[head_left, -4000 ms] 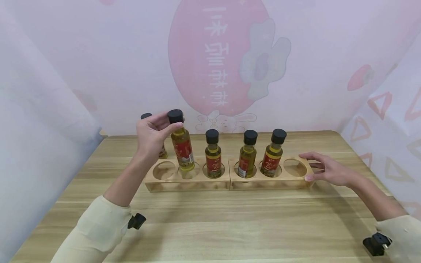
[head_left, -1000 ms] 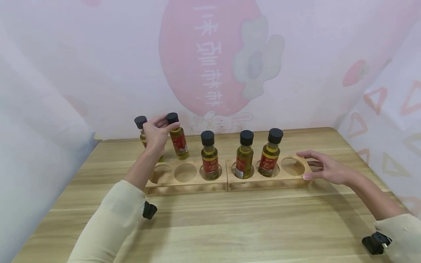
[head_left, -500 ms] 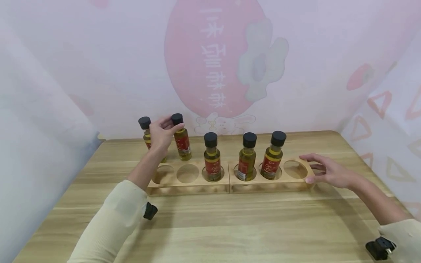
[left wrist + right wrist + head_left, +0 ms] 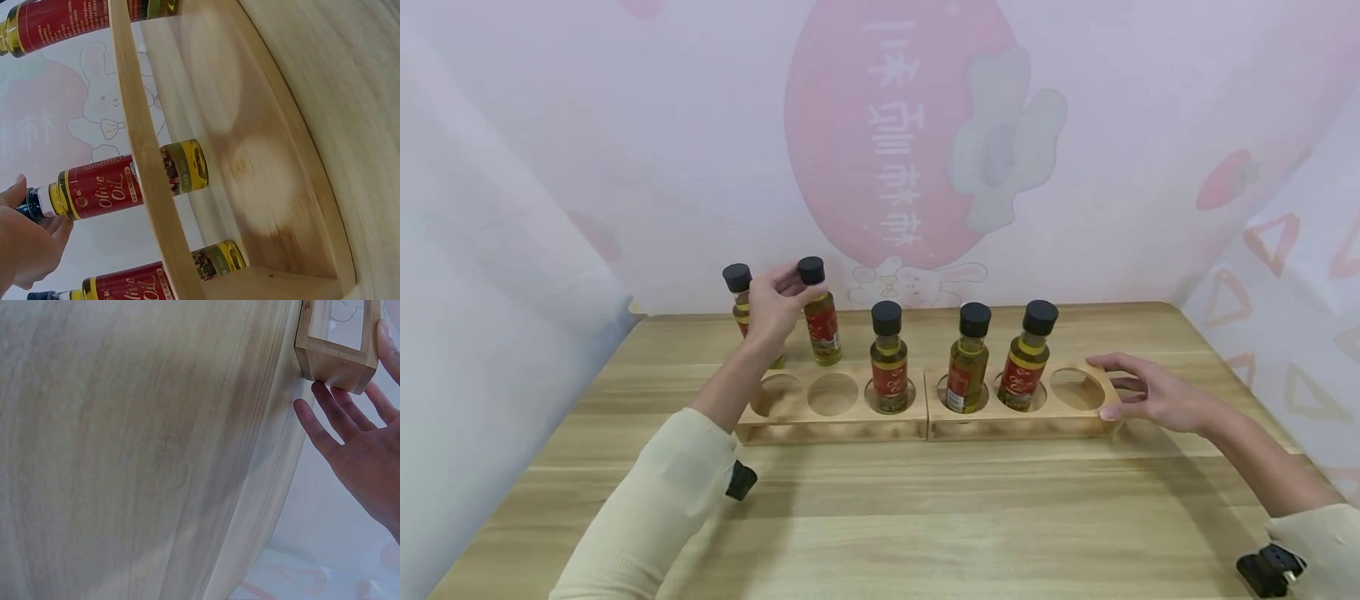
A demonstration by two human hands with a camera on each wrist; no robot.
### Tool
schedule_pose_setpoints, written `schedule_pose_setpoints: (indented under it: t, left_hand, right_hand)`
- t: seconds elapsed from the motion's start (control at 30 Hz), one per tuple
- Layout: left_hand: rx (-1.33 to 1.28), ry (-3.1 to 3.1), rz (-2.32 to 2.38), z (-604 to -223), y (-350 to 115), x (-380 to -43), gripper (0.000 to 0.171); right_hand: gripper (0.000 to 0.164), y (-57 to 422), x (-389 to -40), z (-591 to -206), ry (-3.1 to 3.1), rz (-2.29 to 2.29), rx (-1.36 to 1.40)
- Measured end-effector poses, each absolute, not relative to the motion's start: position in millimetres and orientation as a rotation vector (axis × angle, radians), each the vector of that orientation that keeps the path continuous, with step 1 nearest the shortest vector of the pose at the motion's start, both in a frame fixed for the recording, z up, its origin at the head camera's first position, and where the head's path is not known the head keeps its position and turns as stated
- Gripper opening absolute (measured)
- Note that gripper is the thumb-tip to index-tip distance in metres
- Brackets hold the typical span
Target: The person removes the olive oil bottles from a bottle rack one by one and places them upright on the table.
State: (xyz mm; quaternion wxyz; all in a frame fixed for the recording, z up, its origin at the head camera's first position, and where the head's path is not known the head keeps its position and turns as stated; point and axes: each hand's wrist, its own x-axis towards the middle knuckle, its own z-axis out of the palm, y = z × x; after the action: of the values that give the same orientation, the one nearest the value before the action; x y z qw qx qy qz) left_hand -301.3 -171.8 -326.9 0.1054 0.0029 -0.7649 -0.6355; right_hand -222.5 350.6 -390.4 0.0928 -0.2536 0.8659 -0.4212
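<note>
With thumb and fingers my left hand [image 4: 773, 310] pinches the black cap of an olive oil bottle [image 4: 825, 329]. That bottle stands upright behind the left wooden bottle rack [image 4: 806, 410], its red label showing in the left wrist view. To its left another olive oil bottle [image 4: 737, 287] stands on the table, partly hidden by the hand. My right hand [image 4: 1161, 398] grips the outer end of the right wooden bottle rack [image 4: 1037, 414], thumb in front and fingers behind. The left rack bears one bottle [image 4: 889, 367] in its right hole. Two bottles [image 4: 966, 371] stand in the right rack.
The two racks sit end to end across the wooden table [image 4: 880, 517]. Two holes of the left rack and the outermost right one hold no bottle. A printed curtain [image 4: 715, 150] hangs close behind the table's back edge.
Four seconds ago my left hand held the bottle over the left rack's middle hole; it now stands behind the rack. The right hand has stayed on the rack end. The head view shifts slightly.
</note>
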Motion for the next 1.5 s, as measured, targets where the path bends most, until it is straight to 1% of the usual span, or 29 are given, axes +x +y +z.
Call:
schedule_pose_setpoints:
  t: [0.27,0.47,0.7,1.03,1.5]
  left_hand:
    - [-0.053,-2.28,-1.86,-325,-174,-293,0.062]
    - [-0.04,-2.257,-1.859,-321,-176,-281,0.063]
    - [-0.016,-2.187,-1.925,-319,-175,-267,0.059]
    - [-0.02,-2.193,-1.967,-317,-168,-252,0.051]
    - [-0.129,-2.291,-1.954,-319,-159,-240,0.046]
  right_hand:
    - [0.071,353,-222,-391,2.574,-1.256,-0.786]
    - [0.07,354,-221,-388,2.589,-1.235,-0.725]
    - [0.07,355,-222,-387,2.588,-1.237,-0.752]
    - [0.07,354,-221,-387,2.573,-1.241,-0.721]
    - [0.071,351,-222,-389,2.558,-1.247,-0.728]
